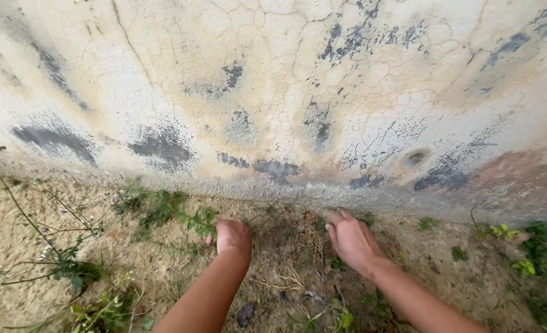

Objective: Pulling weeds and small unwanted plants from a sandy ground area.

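Note:
My left hand (233, 237) is closed in a fist at the foot of a cracked, stained wall (273, 92), gripping a small green weed (201, 222) that sprouts from the dry ground. My right hand (349, 239) rests a short way to the right, fingers together and pointing down into the dark soil (289, 237) near the wall's base; I cannot see anything held in it. Both forearms reach in from the bottom of the view.
Dry grass and bare earth (162, 265) cover the ground. A thin, tall weed with tiny flowers (51, 246) stands at left. More low green weeds (532, 253) grow at right along the wall, and some sit near the bottom edge (341, 317).

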